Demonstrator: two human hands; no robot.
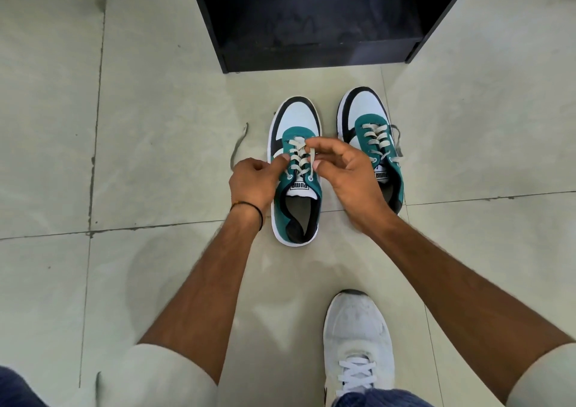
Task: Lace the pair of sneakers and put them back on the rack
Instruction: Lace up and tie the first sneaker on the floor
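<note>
Head view: left hand (254, 182) pinches beige flat lace (298, 157) on left teal-white-black sneaker (294, 169), tiled floor, before black rack (314, 16). Right hand (346, 172) grips lace end. Right sneaker (371, 138) laced. Risk: loose tail slipping from eyelet, uneven tension.

**Sneakers and rack share a tiled floor**

A pale tiled floor (156, 110), crossed by dark grout lines, carries a pair of teal, white and black sneakers set side by side, the left sneaker (294, 126) and the right sneaker (363, 107), toes toward a black rack (311, 54) standing just beyond them. A loose lace end (238, 144) trails across the tile beside the left sneaker. A worn white shoe (357, 341) is planted nearer the camera.
</note>
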